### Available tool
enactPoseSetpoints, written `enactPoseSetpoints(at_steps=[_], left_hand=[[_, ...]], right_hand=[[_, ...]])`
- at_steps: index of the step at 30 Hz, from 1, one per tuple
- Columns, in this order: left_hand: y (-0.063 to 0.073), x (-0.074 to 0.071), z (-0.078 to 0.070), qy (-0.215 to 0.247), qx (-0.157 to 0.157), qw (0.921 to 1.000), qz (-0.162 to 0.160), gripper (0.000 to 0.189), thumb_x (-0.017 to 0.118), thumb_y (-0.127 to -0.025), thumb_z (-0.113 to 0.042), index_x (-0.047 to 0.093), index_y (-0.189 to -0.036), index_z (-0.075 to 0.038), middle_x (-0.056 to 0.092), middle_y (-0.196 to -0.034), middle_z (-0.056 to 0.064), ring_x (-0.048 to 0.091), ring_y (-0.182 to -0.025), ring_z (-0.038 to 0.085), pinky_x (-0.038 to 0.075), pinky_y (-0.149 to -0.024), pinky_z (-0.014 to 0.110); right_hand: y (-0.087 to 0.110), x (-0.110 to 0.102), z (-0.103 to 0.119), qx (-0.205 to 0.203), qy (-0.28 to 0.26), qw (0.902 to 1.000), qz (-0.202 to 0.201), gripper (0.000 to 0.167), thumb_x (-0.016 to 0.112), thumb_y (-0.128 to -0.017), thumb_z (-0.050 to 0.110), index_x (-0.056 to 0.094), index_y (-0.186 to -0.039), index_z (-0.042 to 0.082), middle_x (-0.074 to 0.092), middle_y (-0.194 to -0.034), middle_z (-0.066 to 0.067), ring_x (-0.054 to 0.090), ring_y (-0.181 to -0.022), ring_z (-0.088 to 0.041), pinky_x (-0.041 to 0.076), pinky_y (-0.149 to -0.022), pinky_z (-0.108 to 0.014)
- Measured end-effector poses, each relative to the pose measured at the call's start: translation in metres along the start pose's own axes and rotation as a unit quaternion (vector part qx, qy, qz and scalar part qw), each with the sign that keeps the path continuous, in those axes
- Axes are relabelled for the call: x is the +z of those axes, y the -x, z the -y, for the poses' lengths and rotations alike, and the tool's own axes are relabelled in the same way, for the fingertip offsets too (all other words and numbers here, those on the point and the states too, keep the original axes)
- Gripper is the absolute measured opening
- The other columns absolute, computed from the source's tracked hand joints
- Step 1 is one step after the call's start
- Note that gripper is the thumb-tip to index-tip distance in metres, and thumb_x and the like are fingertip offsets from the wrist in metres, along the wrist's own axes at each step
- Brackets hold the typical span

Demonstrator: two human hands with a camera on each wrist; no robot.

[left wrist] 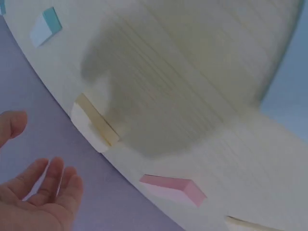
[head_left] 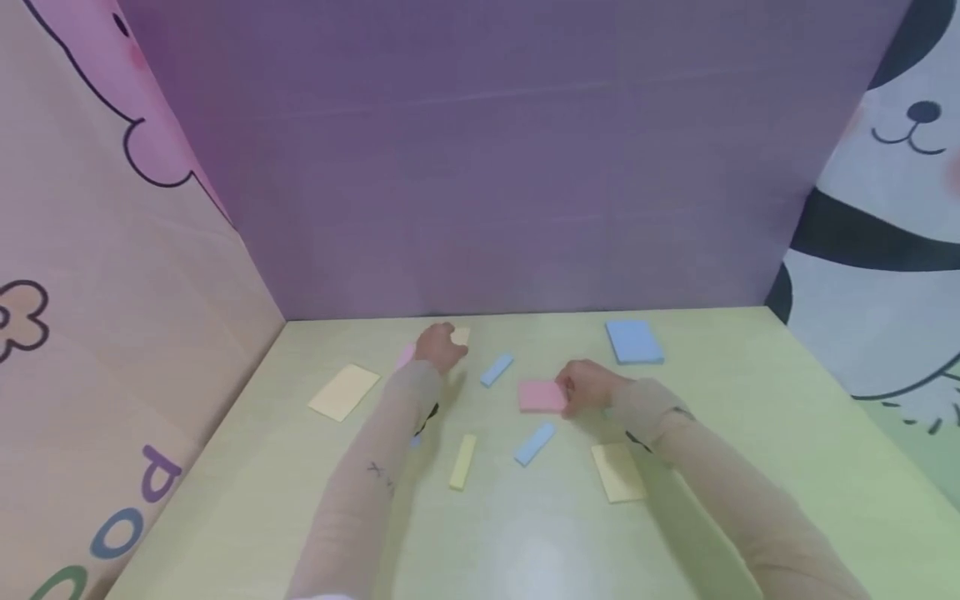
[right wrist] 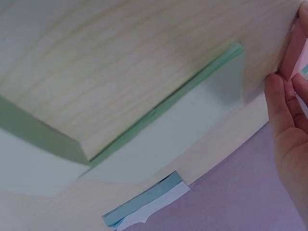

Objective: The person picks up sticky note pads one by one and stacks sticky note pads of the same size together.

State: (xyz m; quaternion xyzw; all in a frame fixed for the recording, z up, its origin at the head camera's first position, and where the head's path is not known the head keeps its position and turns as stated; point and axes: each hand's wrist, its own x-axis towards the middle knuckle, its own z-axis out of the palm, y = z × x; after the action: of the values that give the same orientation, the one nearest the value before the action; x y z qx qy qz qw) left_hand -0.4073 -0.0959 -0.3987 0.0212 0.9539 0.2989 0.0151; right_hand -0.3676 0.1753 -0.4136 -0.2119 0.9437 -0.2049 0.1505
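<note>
My right hand [head_left: 590,387] pinches the right edge of a pink sticky-note pad [head_left: 538,397] at the middle of the table; the right wrist view shows thumb and fingers at that pad [right wrist: 294,53]. My left hand [head_left: 441,348] hovers at the back of the table, its fingers loosely bent and apart with nothing between them. Just beyond it is a small pale yellow pad [head_left: 461,336], seen also as a cream pad [left wrist: 96,126] in the left wrist view. Another pink pad [head_left: 405,357] lies partly hidden behind the left wrist.
Narrow blue strips [head_left: 497,370] and a yellow strip [head_left: 462,462] lie between the arms. A larger blue pad [head_left: 634,342] is at the back right. Yellow pads lie at left [head_left: 344,392] and right [head_left: 618,472]. Green pads [right wrist: 168,110] show near the right wrist. A purple wall [head_left: 510,167] stands behind.
</note>
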Motion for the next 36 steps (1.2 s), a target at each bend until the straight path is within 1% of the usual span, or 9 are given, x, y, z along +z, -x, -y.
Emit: enactPoseSetpoints(at_steps=[3,6,8,10,13,15,20,30,36], left_hand=[[-0.004,0.004,0.001,-0.005,-0.026,0.9996,-0.006,0.052,0.061,-0.083,-0.021,0.047,-0.127,0.003,0.051,-0.128,0.02,0.046,-0.12,0.033,0.037,-0.102,0.043],[-0.004,0.008,0.002,-0.009,-0.062,0.9979,0.012,0.05,0.06,-0.083,-0.024,0.047,-0.125,0.001,0.053,-0.124,0.017,0.05,-0.114,0.032,0.042,-0.097,0.044],[-0.006,0.013,0.006,-0.01,-0.069,0.9972,0.024,0.049,0.059,-0.084,-0.026,0.048,-0.123,0.0,0.052,-0.123,0.016,0.051,-0.111,0.032,0.043,-0.094,0.044],[-0.002,0.015,0.005,-0.016,-0.077,0.9963,0.033,0.049,0.058,-0.085,-0.03,0.048,-0.124,-0.002,0.049,-0.124,0.015,0.049,-0.112,0.031,0.043,-0.095,0.044],[0.007,0.012,0.002,-0.022,-0.071,0.997,0.021,0.052,0.058,-0.084,-0.032,0.048,-0.124,0.001,0.047,-0.125,0.02,0.047,-0.113,0.035,0.04,-0.097,0.048],[0.019,0.007,-0.005,-0.012,-0.089,0.9958,0.017,0.054,0.057,-0.084,-0.033,0.046,-0.125,0.0,0.045,-0.126,0.019,0.044,-0.116,0.035,0.038,-0.099,0.049],[0.032,0.006,-0.008,0.005,-0.111,0.9937,0.013,0.058,0.054,-0.085,-0.035,0.04,-0.13,-0.001,0.041,-0.13,0.02,0.039,-0.121,0.034,0.033,-0.103,0.051],[0.014,0.016,-0.005,-0.014,-0.102,0.9946,0.004,0.071,0.055,-0.084,-0.042,0.036,-0.133,0.004,0.026,-0.144,0.025,0.021,-0.135,0.04,0.021,-0.11,0.05],[0.003,0.026,0.005,-0.058,-0.09,0.9942,-0.007,0.066,0.059,-0.083,-0.042,0.044,-0.128,0.004,0.037,-0.135,0.027,0.032,-0.127,0.041,0.029,-0.107,0.048]], right_hand=[[0.005,0.002,-0.001,0.003,-0.004,1.0,-0.003,0.034,0.08,-0.063,0.012,0.067,-0.094,0.006,0.06,-0.086,-0.002,0.049,-0.077,-0.016,0.044,-0.073,-0.031],[0.01,0.003,0.0,0.009,-0.011,0.9999,-0.002,0.038,0.08,-0.064,0.013,0.066,-0.098,0.005,0.06,-0.088,-0.003,0.05,-0.078,-0.016,0.044,-0.073,-0.031],[0.012,0.003,0.0,0.017,-0.016,0.9997,-0.002,0.038,0.079,-0.064,0.012,0.066,-0.099,0.005,0.059,-0.089,-0.003,0.05,-0.079,-0.016,0.045,-0.073,-0.03],[0.013,0.002,0.001,0.019,-0.015,0.9997,-0.003,0.037,0.079,-0.065,0.012,0.066,-0.099,0.005,0.06,-0.09,-0.003,0.051,-0.079,-0.016,0.045,-0.074,-0.03],[0.013,0.002,0.003,0.017,-0.014,0.9997,-0.006,0.033,0.079,-0.064,0.011,0.067,-0.094,0.007,0.06,-0.089,-0.003,0.051,-0.079,-0.016,0.045,-0.075,-0.031],[0.013,0.003,0.004,0.01,-0.014,0.9998,-0.005,0.03,0.079,-0.064,0.01,0.067,-0.091,0.007,0.06,-0.088,-0.003,0.051,-0.079,-0.016,0.045,-0.075,-0.031],[0.015,0.003,0.007,-0.004,-0.022,0.9997,0.003,0.025,0.078,-0.063,0.01,0.067,-0.086,0.008,0.06,-0.085,-0.001,0.05,-0.075,-0.016,0.044,-0.07,-0.028],[0.014,0.005,0.008,0.013,-0.016,0.9998,-0.005,0.025,0.079,-0.063,0.009,0.067,-0.085,0.009,0.06,-0.086,-0.001,0.049,-0.076,-0.016,0.043,-0.07,-0.028],[0.018,0.009,0.011,0.017,-0.025,0.9995,-0.004,0.028,0.079,-0.062,0.009,0.067,-0.088,0.009,0.06,-0.084,0.0,0.05,-0.075,-0.015,0.043,-0.07,-0.027]])
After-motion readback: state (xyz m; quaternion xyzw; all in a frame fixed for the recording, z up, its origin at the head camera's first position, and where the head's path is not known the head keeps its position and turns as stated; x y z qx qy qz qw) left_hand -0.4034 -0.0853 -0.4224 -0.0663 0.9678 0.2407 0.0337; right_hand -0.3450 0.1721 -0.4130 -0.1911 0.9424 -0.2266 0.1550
